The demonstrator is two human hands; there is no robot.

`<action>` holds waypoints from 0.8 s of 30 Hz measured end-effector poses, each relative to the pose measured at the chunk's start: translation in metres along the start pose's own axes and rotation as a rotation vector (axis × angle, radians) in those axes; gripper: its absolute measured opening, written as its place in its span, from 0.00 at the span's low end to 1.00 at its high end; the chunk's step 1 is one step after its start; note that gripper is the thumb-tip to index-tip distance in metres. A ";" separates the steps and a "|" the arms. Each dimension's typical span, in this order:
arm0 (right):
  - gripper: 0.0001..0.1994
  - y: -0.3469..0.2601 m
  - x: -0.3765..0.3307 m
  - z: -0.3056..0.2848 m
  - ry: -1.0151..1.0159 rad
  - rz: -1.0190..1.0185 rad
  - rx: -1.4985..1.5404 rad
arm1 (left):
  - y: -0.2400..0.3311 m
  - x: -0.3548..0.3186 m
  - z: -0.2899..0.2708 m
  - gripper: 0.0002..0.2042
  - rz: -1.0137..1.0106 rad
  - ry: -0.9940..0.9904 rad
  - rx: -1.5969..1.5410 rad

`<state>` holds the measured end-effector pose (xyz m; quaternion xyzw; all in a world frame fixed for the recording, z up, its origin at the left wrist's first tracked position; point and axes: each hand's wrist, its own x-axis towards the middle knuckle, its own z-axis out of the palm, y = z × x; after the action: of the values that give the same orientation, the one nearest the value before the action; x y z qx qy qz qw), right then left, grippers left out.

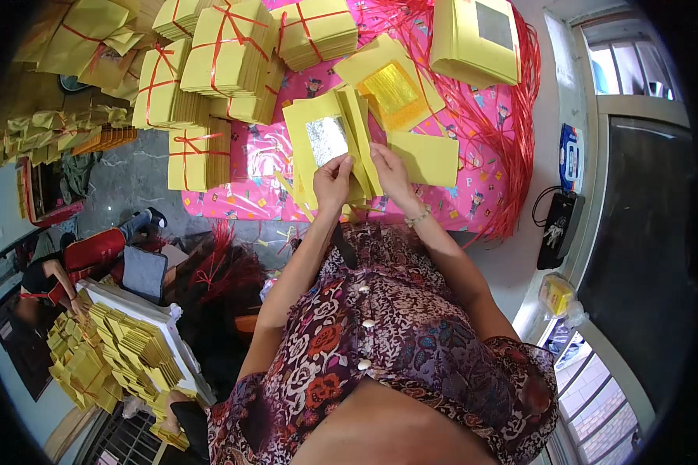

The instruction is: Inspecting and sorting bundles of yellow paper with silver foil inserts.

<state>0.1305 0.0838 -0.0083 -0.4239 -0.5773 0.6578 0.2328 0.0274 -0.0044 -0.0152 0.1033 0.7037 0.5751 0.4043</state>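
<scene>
My left hand (333, 183) pinches the lower edge of a small stack of yellow paper sheets (300, 130), with thumb and fingers closed. A silver foil square (326, 139) covers the middle of its top sheet. Closed at the right side of the same papers, my right hand (392, 175) grips a narrow upright fold of yellow paper (358, 124). More yellow sheets (426, 159) lie flat just right of that hand. Beyond it, a yellow sheet with a gold foil square on orange (393, 87) rests at a slant. My palms and some fingertips are hidden.
Bundles of yellow paper tied with red string (226, 50) are piled at the table's far left. A thick paper stack (461, 43) and long red strings (523, 116) occupy the right. The table has a pink patterned cover (256, 203). Lower left, another person's hand (77, 305) touches yellow papers.
</scene>
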 end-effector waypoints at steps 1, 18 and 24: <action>0.14 -0.001 0.000 0.000 0.008 -0.007 -0.015 | 0.000 0.000 0.000 0.12 -0.005 -0.002 -0.008; 0.15 0.009 0.003 -0.002 0.004 -0.010 -0.048 | -0.007 0.002 0.000 0.13 0.021 0.001 -0.025; 0.14 0.020 0.006 -0.002 -0.001 0.015 -0.015 | -0.007 0.003 -0.001 0.14 0.010 -0.008 0.022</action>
<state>0.1325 0.0856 -0.0289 -0.4295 -0.5792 0.6555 0.2244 0.0271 -0.0061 -0.0227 0.1136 0.7078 0.5689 0.4030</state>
